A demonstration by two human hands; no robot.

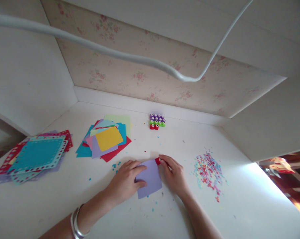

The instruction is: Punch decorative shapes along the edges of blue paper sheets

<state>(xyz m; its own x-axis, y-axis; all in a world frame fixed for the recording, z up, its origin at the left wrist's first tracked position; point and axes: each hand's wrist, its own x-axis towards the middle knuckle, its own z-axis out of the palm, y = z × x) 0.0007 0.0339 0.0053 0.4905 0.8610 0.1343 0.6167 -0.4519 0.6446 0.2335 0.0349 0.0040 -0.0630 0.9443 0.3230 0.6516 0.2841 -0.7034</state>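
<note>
A square of light purple paper (150, 181) is in front of me on the white table. My left hand (126, 179) grips its left edge, with the thumb and fingers lying over the paper. At the paper's top right corner, a small red paper punch (157, 161) is pinched in my right hand (173, 172). The fingers partly cover the punch, so whether its jaws are pressed is hidden. Scattered blue paper bits (116, 165) lie beside my left hand.
Uncut coloured sheets (110, 138) are piled behind my left hand. Farther left is a stack of sheets with punched borders (39, 154). Rows of small purple, green and red punches (157, 121) stand near the back wall. Confetti (209, 171) lies at right. A white cable (130, 57) crosses above.
</note>
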